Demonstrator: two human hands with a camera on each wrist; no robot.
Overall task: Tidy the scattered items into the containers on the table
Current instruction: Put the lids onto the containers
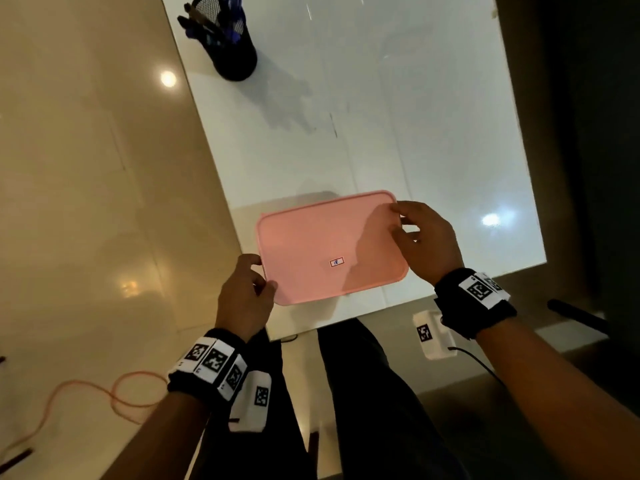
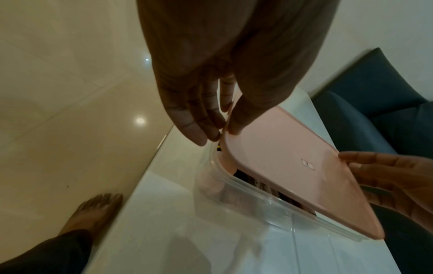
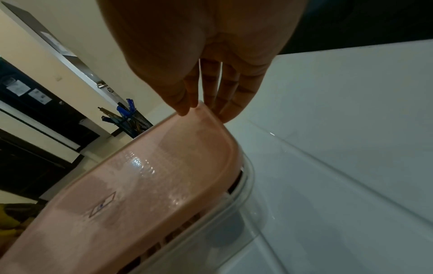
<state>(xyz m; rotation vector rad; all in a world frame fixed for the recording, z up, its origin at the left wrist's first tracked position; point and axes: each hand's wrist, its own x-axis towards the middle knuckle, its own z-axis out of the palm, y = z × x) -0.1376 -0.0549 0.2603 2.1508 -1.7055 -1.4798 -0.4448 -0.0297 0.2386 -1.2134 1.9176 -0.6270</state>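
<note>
A pink rectangular lid [image 1: 329, 247] with a small sticker hangs just above a clear plastic box [image 2: 246, 202] at the near edge of the white table [image 1: 415, 116]. My left hand [image 1: 258, 277] pinches the lid's near left corner, thumb on top [image 2: 236, 120]. My right hand [image 1: 401, 220] pinches the far right corner [image 3: 203, 111]. The lid [image 3: 140, 185] sits tilted over the box's rim [image 3: 246, 178], with a gap on the sides. Dark items show inside the box through that gap.
A black mesh pen cup [image 1: 228, 39] holding blue pens stands at the table's far left. An orange cable [image 1: 114, 393] lies on the tiled floor to the left. My legs and bare foot [image 2: 93, 213] are by the table's near edge.
</note>
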